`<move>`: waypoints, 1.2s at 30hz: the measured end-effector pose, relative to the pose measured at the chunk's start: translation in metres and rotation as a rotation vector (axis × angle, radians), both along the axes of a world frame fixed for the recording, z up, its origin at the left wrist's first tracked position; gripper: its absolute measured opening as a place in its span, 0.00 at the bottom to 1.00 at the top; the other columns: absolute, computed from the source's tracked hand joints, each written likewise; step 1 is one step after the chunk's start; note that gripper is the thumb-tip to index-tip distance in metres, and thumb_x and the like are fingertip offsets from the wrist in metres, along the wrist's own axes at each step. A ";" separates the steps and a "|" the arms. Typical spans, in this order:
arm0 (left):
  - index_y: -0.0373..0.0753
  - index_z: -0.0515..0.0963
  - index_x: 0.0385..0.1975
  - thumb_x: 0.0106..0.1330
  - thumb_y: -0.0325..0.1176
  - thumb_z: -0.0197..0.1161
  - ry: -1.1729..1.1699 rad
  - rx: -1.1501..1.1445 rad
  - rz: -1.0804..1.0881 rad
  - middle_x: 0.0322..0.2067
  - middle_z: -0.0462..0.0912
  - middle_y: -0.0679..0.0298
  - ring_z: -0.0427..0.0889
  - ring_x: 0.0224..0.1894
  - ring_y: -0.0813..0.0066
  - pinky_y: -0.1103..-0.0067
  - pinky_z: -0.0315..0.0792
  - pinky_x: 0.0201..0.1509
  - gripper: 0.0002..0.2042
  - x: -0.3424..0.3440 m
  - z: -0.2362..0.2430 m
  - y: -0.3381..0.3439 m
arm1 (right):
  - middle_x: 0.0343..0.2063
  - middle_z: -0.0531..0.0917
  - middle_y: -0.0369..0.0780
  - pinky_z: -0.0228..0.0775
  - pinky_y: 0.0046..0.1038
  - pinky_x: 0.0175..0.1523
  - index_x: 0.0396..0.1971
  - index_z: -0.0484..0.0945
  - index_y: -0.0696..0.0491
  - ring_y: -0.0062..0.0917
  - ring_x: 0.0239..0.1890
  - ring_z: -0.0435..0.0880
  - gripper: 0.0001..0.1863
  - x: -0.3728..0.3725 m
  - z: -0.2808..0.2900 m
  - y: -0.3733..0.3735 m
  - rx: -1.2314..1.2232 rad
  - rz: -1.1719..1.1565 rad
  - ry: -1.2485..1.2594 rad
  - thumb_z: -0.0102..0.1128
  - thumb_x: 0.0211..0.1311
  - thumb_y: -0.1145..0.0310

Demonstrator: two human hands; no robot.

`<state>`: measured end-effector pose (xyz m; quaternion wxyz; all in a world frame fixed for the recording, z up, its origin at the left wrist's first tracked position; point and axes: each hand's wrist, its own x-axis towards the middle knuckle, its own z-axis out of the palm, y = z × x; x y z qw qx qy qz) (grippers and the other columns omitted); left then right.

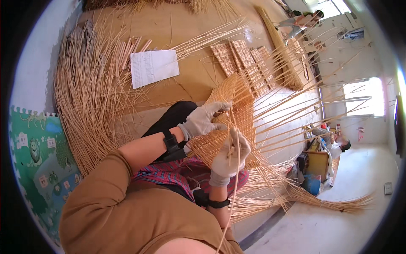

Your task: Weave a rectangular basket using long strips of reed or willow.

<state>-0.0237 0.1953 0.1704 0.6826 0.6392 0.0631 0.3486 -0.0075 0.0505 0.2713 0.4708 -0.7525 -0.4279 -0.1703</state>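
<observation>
A half-woven reed panel lies over my crossed legs, long loose stakes fanning from it to the right. My left hand, in a pale glove, is closed on the panel, its fingers curled round the weave near the middle. My right hand, also gloved, sits lower and right of it, closed on a long pale reed that runs down past my right forearm. Where the fingertips meet the weave is partly hidden.
Loose reeds cover the floor left, beside a green mat. A paper sheet and several woven panels lie ahead. Two co-workers sit at upper right and right. A reed bundle lies lower right.
</observation>
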 end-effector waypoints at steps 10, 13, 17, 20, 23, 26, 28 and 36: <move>0.44 0.76 0.65 0.59 0.48 0.78 0.129 0.306 0.094 0.56 0.82 0.54 0.81 0.58 0.57 0.69 0.74 0.64 0.34 -0.005 0.008 0.010 | 0.43 0.90 0.45 0.81 0.34 0.52 0.44 0.87 0.56 0.33 0.46 0.90 0.09 0.016 0.002 -0.005 -0.094 0.028 0.040 0.69 0.65 0.76; 0.45 0.77 0.64 0.61 0.43 0.77 0.147 0.307 0.080 0.53 0.83 0.55 0.81 0.56 0.56 0.68 0.74 0.63 0.31 -0.004 0.008 0.010 | 0.45 0.89 0.44 0.80 0.34 0.54 0.45 0.87 0.54 0.36 0.47 0.89 0.11 0.007 0.004 0.008 -0.102 0.100 -0.095 0.70 0.63 0.76; 0.42 0.78 0.63 0.61 0.39 0.76 0.063 0.281 0.068 0.53 0.83 0.55 0.81 0.57 0.57 0.69 0.74 0.63 0.29 -0.003 0.005 0.012 | 0.46 0.88 0.42 0.80 0.35 0.53 0.48 0.88 0.49 0.37 0.48 0.88 0.17 0.005 0.003 0.021 -0.211 0.036 -0.172 0.72 0.57 0.73; 0.40 0.78 0.63 0.61 0.40 0.76 0.085 0.268 0.070 0.53 0.83 0.56 0.81 0.58 0.59 0.70 0.73 0.64 0.29 -0.004 0.005 0.010 | 0.44 0.89 0.45 0.80 0.34 0.53 0.47 0.86 0.56 0.40 0.46 0.88 0.12 0.003 0.006 0.028 -0.207 0.045 -0.132 0.65 0.65 0.79; 0.39 0.78 0.63 0.62 0.37 0.74 0.085 0.257 0.073 0.54 0.83 0.56 0.81 0.58 0.59 0.70 0.74 0.64 0.28 -0.004 0.007 0.010 | 0.43 0.88 0.48 0.80 0.35 0.53 0.47 0.86 0.58 0.40 0.46 0.88 0.11 0.003 0.005 0.029 -0.171 0.101 -0.086 0.64 0.65 0.80; 0.40 0.78 0.63 0.63 0.37 0.74 0.079 0.266 0.084 0.54 0.83 0.56 0.81 0.58 0.59 0.70 0.74 0.64 0.27 -0.003 0.005 0.006 | 0.42 0.88 0.49 0.80 0.35 0.54 0.47 0.86 0.58 0.40 0.46 0.88 0.11 0.002 0.009 0.027 -0.085 0.096 -0.149 0.64 0.66 0.80; 0.41 0.78 0.63 0.63 0.38 0.75 0.079 0.278 0.098 0.54 0.83 0.56 0.82 0.58 0.59 0.70 0.74 0.64 0.28 -0.004 0.005 0.007 | 0.43 0.89 0.48 0.80 0.36 0.54 0.46 0.86 0.59 0.40 0.47 0.88 0.10 0.004 0.003 0.016 -0.105 0.041 -0.199 0.66 0.66 0.78; 0.44 0.77 0.66 0.63 0.46 0.75 0.116 0.354 0.089 0.55 0.83 0.53 0.81 0.58 0.54 0.66 0.73 0.65 0.31 -0.003 0.008 0.012 | 0.44 0.88 0.44 0.80 0.33 0.51 0.45 0.86 0.58 0.35 0.44 0.87 0.10 0.006 -0.001 0.007 -0.065 -0.035 -0.088 0.70 0.64 0.78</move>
